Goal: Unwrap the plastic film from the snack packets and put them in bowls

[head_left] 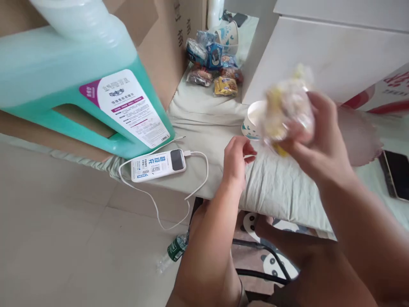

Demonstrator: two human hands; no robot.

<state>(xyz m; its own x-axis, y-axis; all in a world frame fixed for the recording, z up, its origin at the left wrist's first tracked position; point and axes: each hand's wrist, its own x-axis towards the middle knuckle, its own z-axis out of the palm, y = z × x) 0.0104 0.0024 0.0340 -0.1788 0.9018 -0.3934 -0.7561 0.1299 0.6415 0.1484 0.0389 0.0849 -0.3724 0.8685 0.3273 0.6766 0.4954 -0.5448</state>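
Note:
My right hand [319, 132] is wrapped round several wrapped snacks [287, 111], blurred by motion, held above the cloth-covered surface. Just left of them my left hand [236, 160] hovers with its fingers curled; whether anything is inside the fingers is hidden. A paper cup [252, 123] with a green-blue pattern stands behind my left hand, partly covered by the held snacks. Further back lies a pile of packaged snacks [214, 59], with another patterned cup [228, 36] tipped behind it.
A big jug of green liquid [143, 89] stands at the left beside a cardboard box [166, 47]. In front of it lies a white power bank [158, 165] with a cable. A white box [319, 51], a pinkish bowl [358, 136] and a phone [396, 172] are at the right.

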